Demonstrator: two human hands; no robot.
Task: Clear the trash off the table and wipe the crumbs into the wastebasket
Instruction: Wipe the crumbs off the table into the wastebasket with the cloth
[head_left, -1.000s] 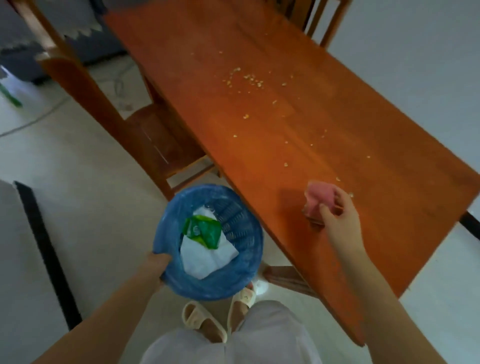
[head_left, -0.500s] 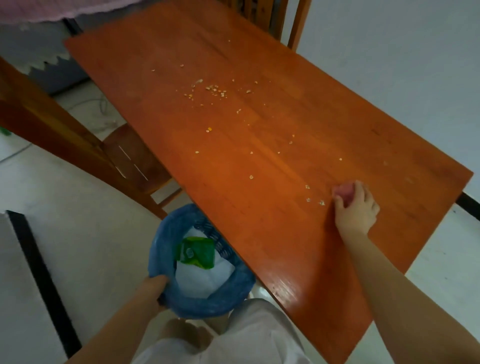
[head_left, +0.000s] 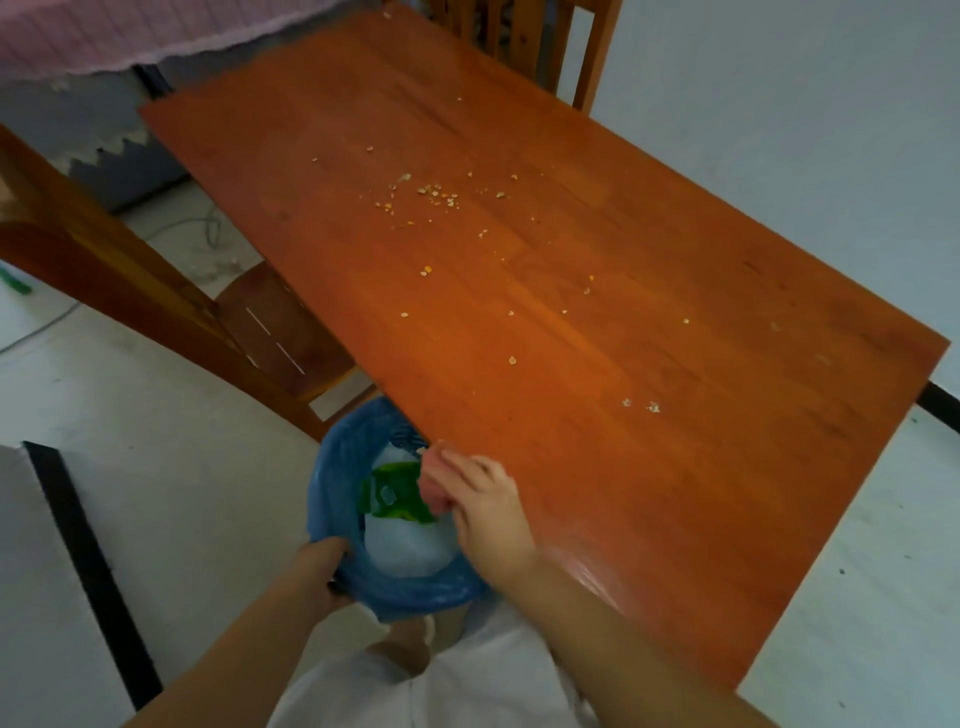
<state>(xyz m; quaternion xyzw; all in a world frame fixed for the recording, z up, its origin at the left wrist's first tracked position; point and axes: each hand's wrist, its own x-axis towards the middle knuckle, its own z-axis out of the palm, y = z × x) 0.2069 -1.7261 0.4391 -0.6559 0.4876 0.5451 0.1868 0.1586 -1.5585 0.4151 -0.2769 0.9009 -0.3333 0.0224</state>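
Orange-brown wooden table; blue-lined wastebasket; pink cloth; green-and-white wrapper; pale yellow crumbs.

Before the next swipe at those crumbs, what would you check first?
1. Bin under the table edge: ok.
2. Left hand holds the bin rim: ok.
3. Right hand grips the cloth: ok.
4. Cloth held over the bin: ok.
5. Table free of crumbs: not ok, many remain.
6. Trash in the bin: ok.

Table bare but crumbs; chair probably crowds left.
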